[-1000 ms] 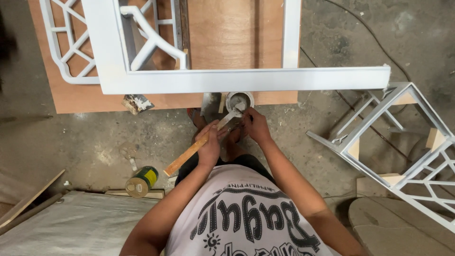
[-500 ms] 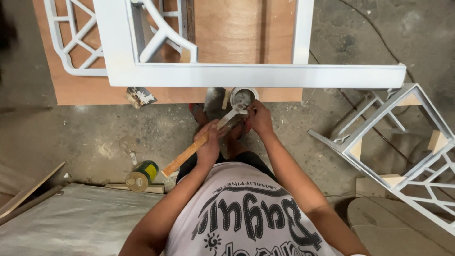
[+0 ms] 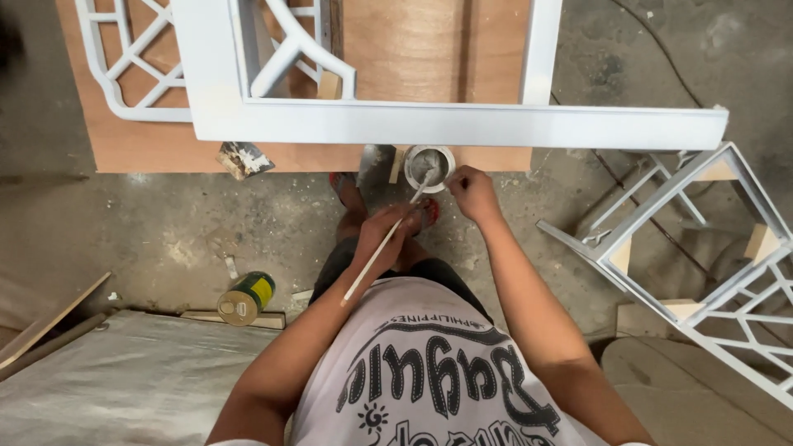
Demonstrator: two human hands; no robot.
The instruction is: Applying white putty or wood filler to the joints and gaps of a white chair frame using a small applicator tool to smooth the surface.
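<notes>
A: The floor (image 3: 149, 223) is rough grey concrete, dusty, with a brown plywood sheet (image 3: 429, 49) at the top. On the sheet lies a white frame (image 3: 462, 124), and a second white lattice frame (image 3: 710, 248) lies on the floor at the right, cut off by the edge.

B: What is hard to see?

A: The feet of the person are mostly hidden behind the hands; only a red sandal strap shows. The far tip of the stick (image 3: 382, 248) goes into the small can (image 3: 429, 168), so its end is not visible. What is in the can looks pale grey, but I cannot say more.

B: How does the stick lie?

A: Its long axis runs diagonal, from lower left near the shirt to upper right into the can.

B: And the hands?

A: The left hand (image 3: 388, 235) is closed around the middle of the stick, fingers pressed on it. The right hand (image 3: 471, 192) is just beside the can, at its right rim; its fingers are curled, but if they pinch the rim I cannot tell.

B: Other things?

A: A yellow-green tin (image 3: 246, 297) lies on its side at the left, well apart from the hands.
</notes>
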